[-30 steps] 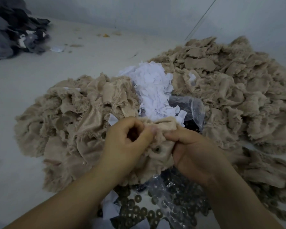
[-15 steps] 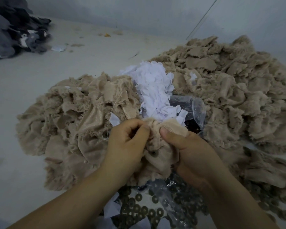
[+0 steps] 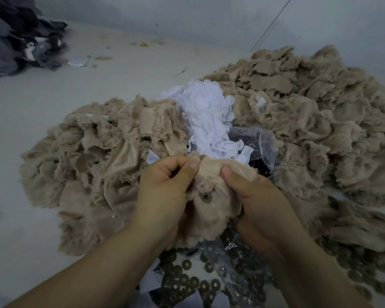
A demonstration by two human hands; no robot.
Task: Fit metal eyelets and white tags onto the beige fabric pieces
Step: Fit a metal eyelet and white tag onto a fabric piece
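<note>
Both hands hold one beige fabric piece (image 3: 209, 210) in the lower middle of the view. My left hand (image 3: 165, 192) pinches its top edge between thumb and curled fingers. My right hand (image 3: 256, 196) grips the same edge, its thumb pressed on the cloth. A small dark metal eyelet (image 3: 205, 197) sits in the fabric between my hands. Loose ring-shaped eyelets (image 3: 193, 278) lie scattered below my wrists. A heap of white tags (image 3: 209, 116) lies just beyond my hands.
A beige fabric pile (image 3: 93, 165) spreads to the left and a larger one (image 3: 316, 116) to the right. Clear plastic bags (image 3: 260, 141) lie by the tags and among the eyelets. Dark cloth (image 3: 18, 34) is heaped at the far left on the pale surface (image 3: 31, 103).
My hands have shifted slightly along the fabric's top edge, and the piece has turned so the fitted eyelet now faces up between them.
</note>
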